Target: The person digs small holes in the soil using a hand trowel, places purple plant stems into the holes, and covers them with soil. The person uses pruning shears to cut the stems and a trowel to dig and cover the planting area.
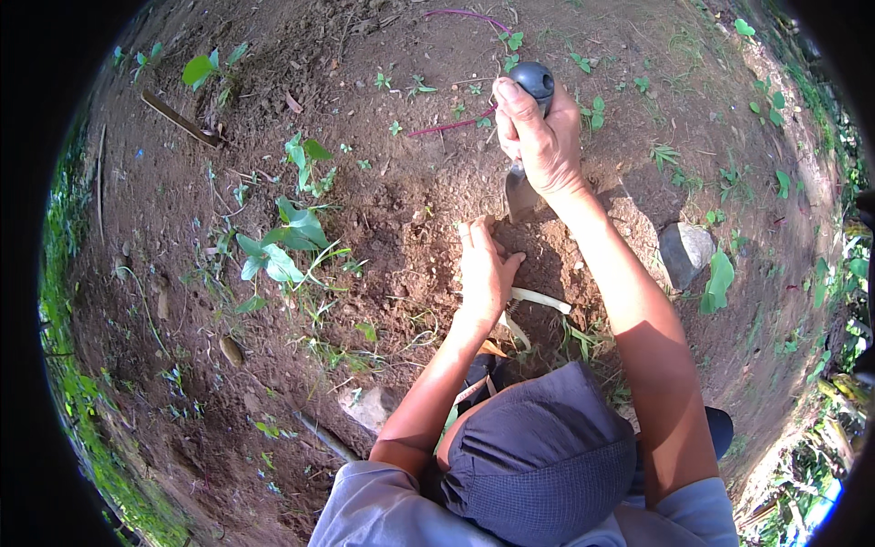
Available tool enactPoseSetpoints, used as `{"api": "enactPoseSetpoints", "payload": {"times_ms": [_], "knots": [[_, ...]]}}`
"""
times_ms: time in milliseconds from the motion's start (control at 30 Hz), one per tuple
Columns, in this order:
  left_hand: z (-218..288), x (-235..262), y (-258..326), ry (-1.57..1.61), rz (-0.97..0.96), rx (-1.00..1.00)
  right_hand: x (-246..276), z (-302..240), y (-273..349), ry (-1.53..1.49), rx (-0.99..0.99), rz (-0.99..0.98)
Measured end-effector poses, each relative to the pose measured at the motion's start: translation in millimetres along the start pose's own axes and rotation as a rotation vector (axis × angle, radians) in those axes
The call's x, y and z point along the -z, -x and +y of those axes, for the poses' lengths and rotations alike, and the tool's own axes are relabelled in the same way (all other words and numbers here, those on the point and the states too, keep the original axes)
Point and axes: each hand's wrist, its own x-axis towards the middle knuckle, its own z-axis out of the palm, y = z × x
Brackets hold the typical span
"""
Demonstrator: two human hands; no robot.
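The right hand (550,146) wraps its fingers round the trowel (520,196), right of upper centre, blade in the soil (392,223) — the left hand (486,281), mid-frame, touches soil, thumb spread from fingers.

Plants (303,224) left, trowel (519,193) in right hand (545,137), rock (685,255) farther right

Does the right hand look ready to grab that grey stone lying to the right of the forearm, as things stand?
Probably not right away: the right hand is wrapped around a digging tool. Otherwise the way seems free, since nothing appears to cover the grey stone.
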Motion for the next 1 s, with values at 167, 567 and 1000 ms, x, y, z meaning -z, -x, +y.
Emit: {"api": "enactPoseSetpoints", "payload": {"times_ms": [167, 567, 1000], "knots": [[0.5, -1.3, -0.4, 0.062, -0.073, 0.126, 14.1, -25.9, -16.8, -0.117, 0.081, -0.113], [-3.4, -2.4, 1.8, 0.001, 0.0, -0.004, 1.8, -22.1, -21.6, -0.056, 0.052, -0.224], [-5.6, -4.9, 1.1, -0.071, -0.029, 0.017, -3.3, -21.2, -39.4, -0.131, 0.086, -0.128]]}}
